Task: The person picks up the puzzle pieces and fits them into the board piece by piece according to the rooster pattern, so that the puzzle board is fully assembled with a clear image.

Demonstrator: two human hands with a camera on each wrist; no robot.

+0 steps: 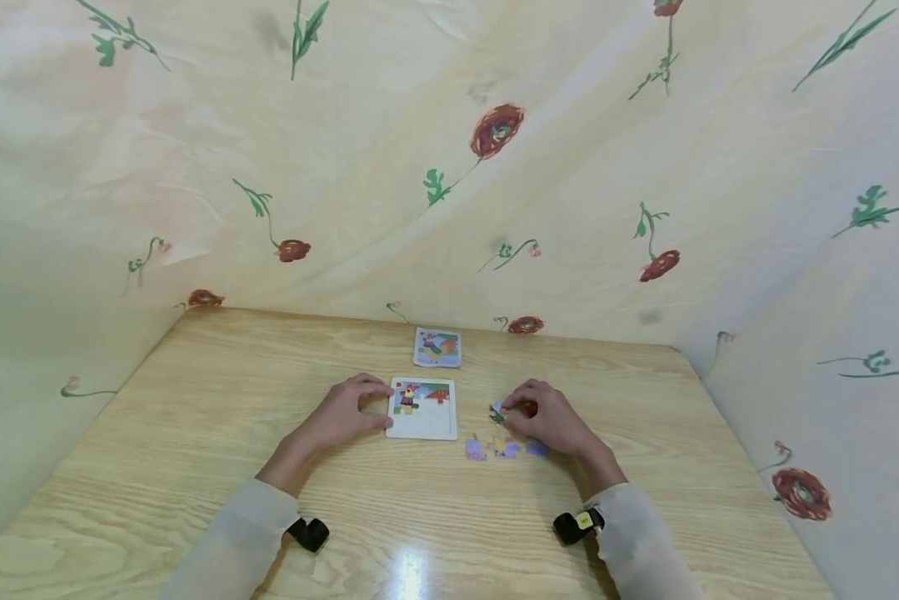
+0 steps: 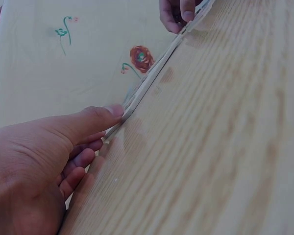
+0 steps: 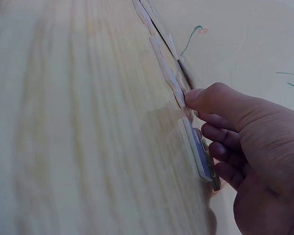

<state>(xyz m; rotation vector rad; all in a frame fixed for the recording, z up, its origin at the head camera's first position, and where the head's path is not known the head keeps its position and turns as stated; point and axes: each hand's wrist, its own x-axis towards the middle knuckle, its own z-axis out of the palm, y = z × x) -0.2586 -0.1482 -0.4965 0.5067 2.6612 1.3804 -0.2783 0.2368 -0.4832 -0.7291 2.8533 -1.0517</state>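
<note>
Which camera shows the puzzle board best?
The head view: it shows the puzzle board from above, its face partly filled. The left wrist view shows only its thin edge, at the left hand; in the right wrist view I can't surely make it out.

Floral cloth (image 1: 374, 108) walls, wood-grain table (image 1: 119, 500), glare (image 1: 409, 575)

No readable text; mark on yellow wrist sticker (image 1: 585, 520) too small
</note>
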